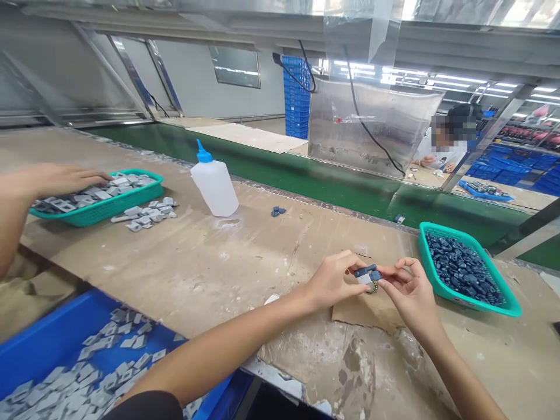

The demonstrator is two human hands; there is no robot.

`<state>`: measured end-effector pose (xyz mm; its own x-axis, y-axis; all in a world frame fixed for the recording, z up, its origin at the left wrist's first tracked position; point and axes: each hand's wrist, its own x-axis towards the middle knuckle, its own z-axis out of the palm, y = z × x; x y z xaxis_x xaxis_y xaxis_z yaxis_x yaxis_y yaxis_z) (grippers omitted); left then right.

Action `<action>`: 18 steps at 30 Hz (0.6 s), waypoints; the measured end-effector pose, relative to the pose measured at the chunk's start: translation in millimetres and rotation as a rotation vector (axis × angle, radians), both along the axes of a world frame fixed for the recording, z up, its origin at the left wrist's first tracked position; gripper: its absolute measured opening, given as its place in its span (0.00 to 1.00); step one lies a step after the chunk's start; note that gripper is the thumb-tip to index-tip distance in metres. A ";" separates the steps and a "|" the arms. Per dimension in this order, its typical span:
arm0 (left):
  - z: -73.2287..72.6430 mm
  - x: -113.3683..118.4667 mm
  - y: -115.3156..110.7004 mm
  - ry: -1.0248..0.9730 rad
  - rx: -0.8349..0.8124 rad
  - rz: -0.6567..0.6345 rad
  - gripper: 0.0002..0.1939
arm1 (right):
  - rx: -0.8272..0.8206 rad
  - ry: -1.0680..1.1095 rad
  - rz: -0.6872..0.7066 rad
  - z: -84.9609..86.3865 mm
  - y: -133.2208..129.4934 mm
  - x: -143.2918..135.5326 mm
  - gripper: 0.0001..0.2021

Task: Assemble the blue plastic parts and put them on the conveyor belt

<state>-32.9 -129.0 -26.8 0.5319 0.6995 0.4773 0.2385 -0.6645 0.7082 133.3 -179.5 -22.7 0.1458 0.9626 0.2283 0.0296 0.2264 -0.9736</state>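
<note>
My left hand [333, 280] pinches a small grey-and-dark-blue plastic piece [364, 279] between thumb and fingers. A bit of gold-coloured beaded chain shows at its lower right. From the other side, the thumb and fingertips of my right hand [409, 289] close on a dark blue part [375, 275] against that same piece. Both hands are above a torn brown cardboard sheet [365, 312] on the worktable. Beside my right hand stands a green basket [483, 304] full of small dark blue parts [464, 268].
Left, another person's hand [65, 178] rests at a green basket [91, 217] of grey pieces, with loose pieces [146, 214] nearby. A white squeeze bottle [215, 186] and dark blue parts [277, 211] lie ahead. A blue bin [39, 338] sits lower left. Beyond the green belt [262, 157], a person [446, 146] sits.
</note>
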 end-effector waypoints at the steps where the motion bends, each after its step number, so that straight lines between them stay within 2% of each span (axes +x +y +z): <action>1: -0.3 0.1 -0.1 0.000 0.021 0.013 0.14 | 0.012 -0.009 -0.009 -0.2 -1.1 -1.7 0.20; 6: 1.7 2.0 -5.3 -0.063 0.162 0.049 0.10 | 0.004 -0.003 -0.047 6.2 -6.2 -3.8 0.16; 8: 5.3 3.0 -11.4 -0.108 0.195 0.060 0.09 | -0.034 0.055 -0.003 9.6 -7.6 -0.5 0.15; 14: 22.5 2.0 -25.5 -0.215 0.216 -0.002 0.11 | -0.226 0.302 0.384 24.7 -15.2 5.4 0.17; 18: 30.5 3.4 -21.6 -0.258 0.235 -0.035 0.10 | -0.320 0.341 0.538 36.7 -19.0 4.8 0.19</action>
<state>-29.5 -150.6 3.6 0.3947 0.5377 0.7451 0.0455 -0.8213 0.5686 138.1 -198.4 14.0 -0.3559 0.9331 -0.0516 -0.3237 -0.1749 -0.9298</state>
